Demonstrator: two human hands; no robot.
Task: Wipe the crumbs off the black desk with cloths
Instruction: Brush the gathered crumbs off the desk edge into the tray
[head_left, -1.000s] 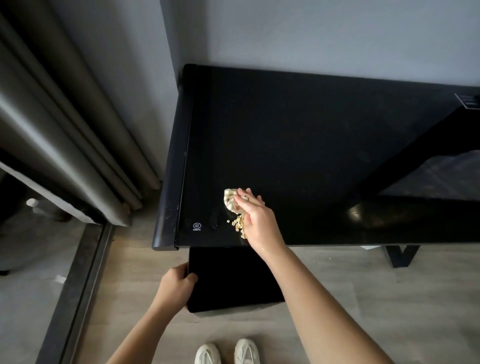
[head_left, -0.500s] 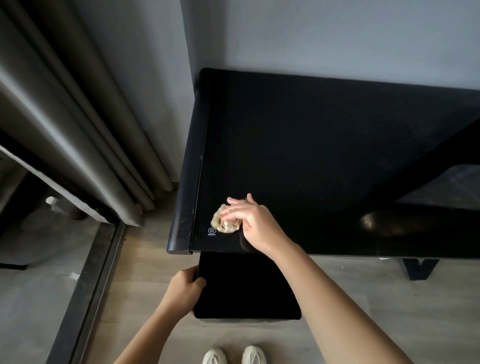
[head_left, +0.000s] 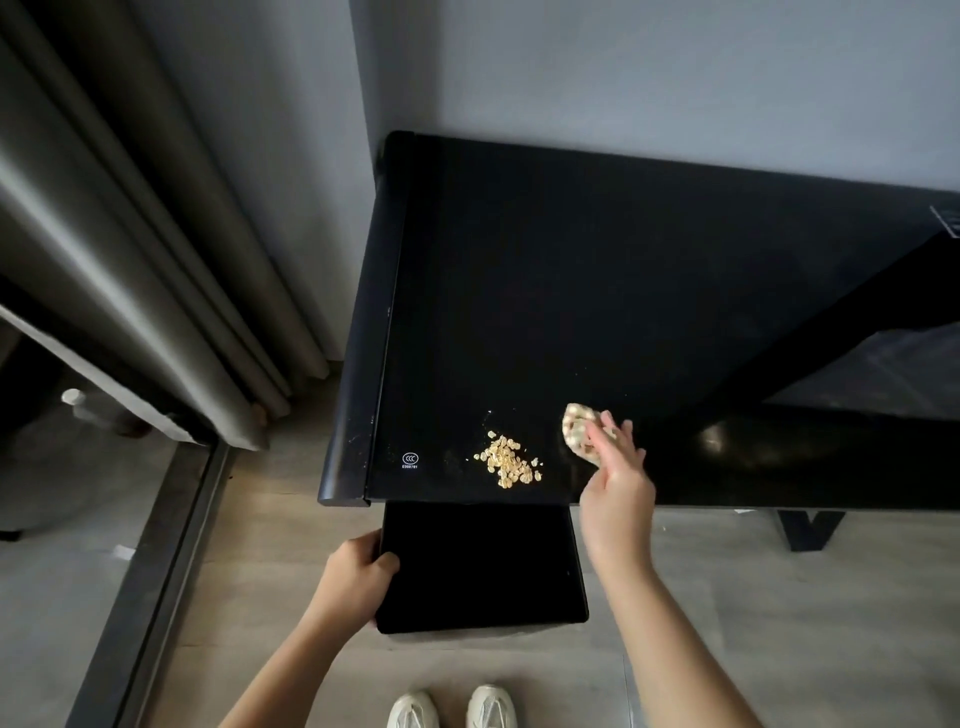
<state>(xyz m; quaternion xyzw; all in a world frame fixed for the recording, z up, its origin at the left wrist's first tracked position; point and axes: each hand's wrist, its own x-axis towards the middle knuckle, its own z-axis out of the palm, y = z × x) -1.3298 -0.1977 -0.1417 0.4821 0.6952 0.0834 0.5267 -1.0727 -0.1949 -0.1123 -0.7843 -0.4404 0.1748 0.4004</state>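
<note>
My right hand (head_left: 618, 483) pinches the cloth (head_left: 576, 426) at the tabletop's (head_left: 623, 286) front edge, beside the crumbs (head_left: 508, 462); left hand (head_left: 358, 577) grips the bin (head_left: 478, 566) below.

Your right hand (head_left: 618, 483) is smeared by motion blur; the fingers run together, so there's no telling whether they pinch the cloth (head_left: 575, 423) or just press it, and they cover its near side. The black bin (head_left: 478, 566) reads as one flat dark patch, and its far rim is tucked beneath the desk (head_left: 623, 291). Your left hand (head_left: 356, 577) shows a thumb over the rim, other fingers out of sight. Both forearms and your shoes (head_left: 452, 709) are clipped by the bottom edge. The desk runs off the right side, slicing a label (head_left: 946, 221), and the print under the corner mark (head_left: 410, 460) is too small to read.
</note>
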